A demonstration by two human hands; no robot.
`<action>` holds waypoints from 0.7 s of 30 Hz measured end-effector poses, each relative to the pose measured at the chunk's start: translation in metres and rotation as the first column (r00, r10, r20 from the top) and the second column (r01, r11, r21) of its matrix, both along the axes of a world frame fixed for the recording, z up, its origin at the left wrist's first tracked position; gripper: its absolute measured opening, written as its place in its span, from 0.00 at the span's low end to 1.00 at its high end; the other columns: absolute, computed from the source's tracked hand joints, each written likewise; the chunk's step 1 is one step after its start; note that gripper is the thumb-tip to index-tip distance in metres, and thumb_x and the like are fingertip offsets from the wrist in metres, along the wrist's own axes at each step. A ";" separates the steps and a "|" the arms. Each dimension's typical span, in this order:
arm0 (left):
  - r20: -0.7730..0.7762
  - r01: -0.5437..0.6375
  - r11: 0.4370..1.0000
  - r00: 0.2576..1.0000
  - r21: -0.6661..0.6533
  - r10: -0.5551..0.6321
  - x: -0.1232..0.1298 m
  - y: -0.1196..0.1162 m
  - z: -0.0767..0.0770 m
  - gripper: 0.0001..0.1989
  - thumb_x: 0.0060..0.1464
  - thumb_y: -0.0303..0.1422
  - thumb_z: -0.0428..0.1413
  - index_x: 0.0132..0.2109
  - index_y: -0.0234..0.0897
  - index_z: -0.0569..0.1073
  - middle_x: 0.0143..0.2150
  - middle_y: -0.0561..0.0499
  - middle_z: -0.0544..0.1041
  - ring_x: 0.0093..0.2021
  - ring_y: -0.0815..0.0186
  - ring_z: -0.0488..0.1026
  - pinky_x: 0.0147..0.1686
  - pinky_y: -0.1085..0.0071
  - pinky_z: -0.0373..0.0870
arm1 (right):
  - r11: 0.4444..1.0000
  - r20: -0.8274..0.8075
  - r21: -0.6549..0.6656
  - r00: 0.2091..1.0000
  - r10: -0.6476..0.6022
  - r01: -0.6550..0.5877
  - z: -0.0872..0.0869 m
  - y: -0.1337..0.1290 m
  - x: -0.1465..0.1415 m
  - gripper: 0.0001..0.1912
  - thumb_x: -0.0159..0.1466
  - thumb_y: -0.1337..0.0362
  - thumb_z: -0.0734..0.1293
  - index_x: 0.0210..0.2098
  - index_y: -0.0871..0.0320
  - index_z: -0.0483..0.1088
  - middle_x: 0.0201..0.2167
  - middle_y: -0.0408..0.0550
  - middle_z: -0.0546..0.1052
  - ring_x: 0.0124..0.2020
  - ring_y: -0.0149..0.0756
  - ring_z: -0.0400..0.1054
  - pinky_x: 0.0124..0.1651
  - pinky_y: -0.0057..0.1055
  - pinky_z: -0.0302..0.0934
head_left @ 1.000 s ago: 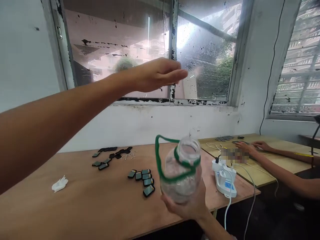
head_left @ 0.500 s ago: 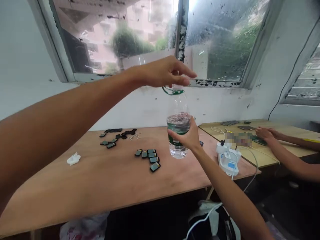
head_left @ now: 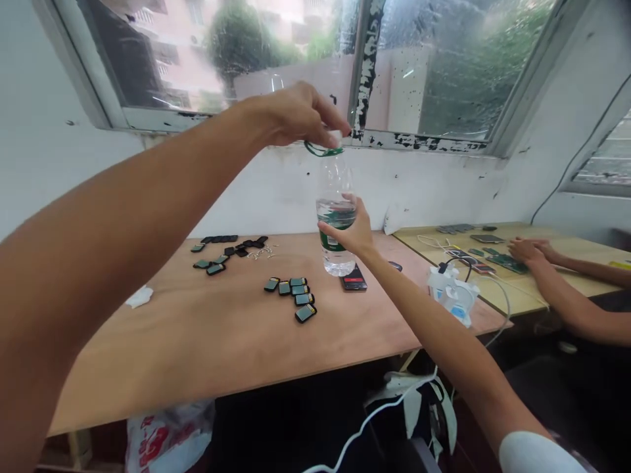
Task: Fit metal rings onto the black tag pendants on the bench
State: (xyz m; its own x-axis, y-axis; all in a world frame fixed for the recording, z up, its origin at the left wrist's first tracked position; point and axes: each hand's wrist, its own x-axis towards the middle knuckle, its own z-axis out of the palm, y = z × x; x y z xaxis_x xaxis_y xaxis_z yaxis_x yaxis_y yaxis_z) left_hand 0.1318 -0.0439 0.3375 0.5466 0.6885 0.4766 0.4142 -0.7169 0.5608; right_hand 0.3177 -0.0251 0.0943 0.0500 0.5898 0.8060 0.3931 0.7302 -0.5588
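A clear water bottle [head_left: 337, 177] with a green label is held upright above the wooden table [head_left: 221, 355]. My right hand [head_left: 355, 231] is wrapped round its lower half, thumb across the label. At the bottle's top, my left hand [head_left: 308, 115] has thumb and fingers closed on the white cap [head_left: 336, 138]; a green carry ring hangs at the neck. Several small black-edged modules [head_left: 300, 290] with grey-green faces lie on the table below. A phone [head_left: 353, 278] rests on the table just behind the bottle's base.
More dark modules [head_left: 241, 248] and small white pieces [head_left: 261, 252] lie near the wall. Crumpled white tissue [head_left: 140, 297] is at left. A white power strip [head_left: 453, 294] with cables stands at right. Another person's hands [head_left: 530, 249] touch a green circuit board [head_left: 506, 263] on the adjoining table.
My left hand has come down onto the cap, its fingers closing there. The bottle has shifted left and up in view, uncovering the phone. The camera view has tilted down slightly.
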 end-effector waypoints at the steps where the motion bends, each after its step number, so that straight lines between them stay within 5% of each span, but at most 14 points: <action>1: -0.015 -0.027 0.999 1.000 -0.021 0.027 -0.001 0.011 -0.003 0.14 0.50 0.19 0.71 0.45 0.34 0.88 0.48 0.43 0.85 0.63 0.50 0.76 0.63 0.55 0.69 | 1.000 -0.004 -0.018 1.000 0.021 -0.021 -0.002 0.011 -0.004 0.52 0.54 0.39 0.82 0.69 0.56 0.65 0.59 0.61 0.80 0.64 0.60 0.75 0.67 0.55 0.71; 5: 0.043 -0.030 0.999 0.999 -0.017 0.031 0.000 0.060 -0.031 0.12 0.48 0.24 0.71 0.42 0.36 0.87 0.45 0.43 0.84 0.61 0.43 0.77 0.61 0.46 0.71 | 0.994 -0.053 -0.090 0.997 0.056 -0.061 -0.021 0.055 -0.018 0.51 0.53 0.41 0.82 0.67 0.57 0.66 0.60 0.61 0.80 0.63 0.60 0.75 0.67 0.53 0.71; 12: 0.100 -0.114 0.992 0.988 -0.049 0.119 0.005 0.132 -0.090 0.18 0.41 0.36 0.76 0.42 0.38 0.89 0.37 0.42 0.85 0.46 0.47 0.81 0.45 0.54 0.76 | 0.981 -0.117 -0.189 0.993 0.020 -0.042 -0.060 0.112 -0.024 0.48 0.48 0.46 0.83 0.63 0.57 0.67 0.55 0.58 0.83 0.58 0.57 0.79 0.67 0.54 0.71; 16: 0.128 -0.182 0.983 0.975 -0.007 0.181 0.010 0.166 -0.103 0.20 0.37 0.38 0.77 0.40 0.38 0.89 0.36 0.44 0.85 0.44 0.50 0.81 0.42 0.60 0.76 | 0.975 -0.129 -0.220 0.991 -0.019 -0.009 -0.069 0.136 -0.017 0.48 0.47 0.47 0.85 0.61 0.55 0.68 0.56 0.58 0.83 0.59 0.57 0.79 0.66 0.53 0.72; 21: 0.137 -0.123 0.992 0.983 -0.008 0.123 0.029 0.202 -0.106 0.18 0.37 0.36 0.75 0.39 0.37 0.89 0.38 0.43 0.85 0.43 0.52 0.80 0.43 0.60 0.76 | 0.969 -0.118 -0.246 0.993 0.004 -0.033 -0.069 0.161 -0.003 0.47 0.48 0.47 0.84 0.61 0.54 0.67 0.55 0.58 0.84 0.60 0.57 0.78 0.67 0.53 0.71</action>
State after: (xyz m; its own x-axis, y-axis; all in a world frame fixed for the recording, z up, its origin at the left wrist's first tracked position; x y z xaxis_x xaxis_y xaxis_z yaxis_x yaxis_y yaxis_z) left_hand 0.1610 0.1586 0.2312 0.3872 0.7461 0.5417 0.4183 -0.6657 0.6179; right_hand 0.3149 0.1362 0.0253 0.1216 0.7719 0.6240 0.3024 0.5700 -0.7640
